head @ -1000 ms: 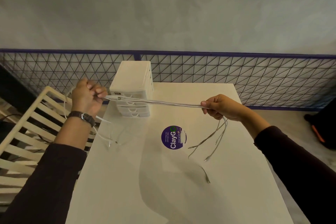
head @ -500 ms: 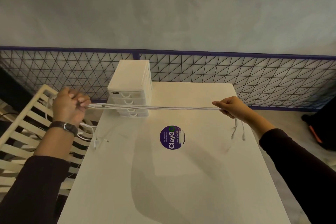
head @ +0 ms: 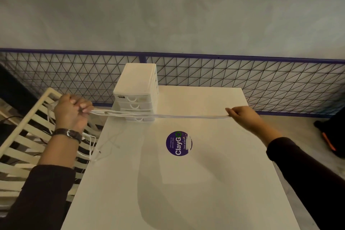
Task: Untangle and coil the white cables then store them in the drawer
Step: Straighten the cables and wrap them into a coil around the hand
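Grey plaster wall [head: 168,15] at the back w/ a black mesh fence [head: 261,84] below it. In front, a white tabletop [head: 186,192] w/ a round purple sticker [head: 178,143] near the middle. White drawer unit [head: 137,87] stands at the far left corner of the tabletop. All drawers that show look closed, so prob nothing stored yet

Both hands are up over the tabletop, well apart, w/ the white cables [head: 186,116] pulled into a near-straight line between them, passing in front of the unit's lower drawers. Left hand [head: 72,112], watch [head: 69,134] on the wrist, is a closed fist round one end of the bundle, out past the left edge over a cream slatted frame [head: 24,136]. Right hand [head: 240,115] pinches the other end, fingers curled on the strands

Why held so, prob: tension lines the strands up side by side so crossings & knots show, & gives a straight run to start coiling from

Cables look thin & white, several strands, count unclear. Near the left hand they spread apart a bit w/ what looks like a small plug. Toward the right they merge into one flat pale band. Loose tails [head: 91,145] hang from under the left hand & droop to the tabletop's left edge, slack, w/ small connectors at the tips. Stage, I'd say: untangling nearly done, coiling not begun
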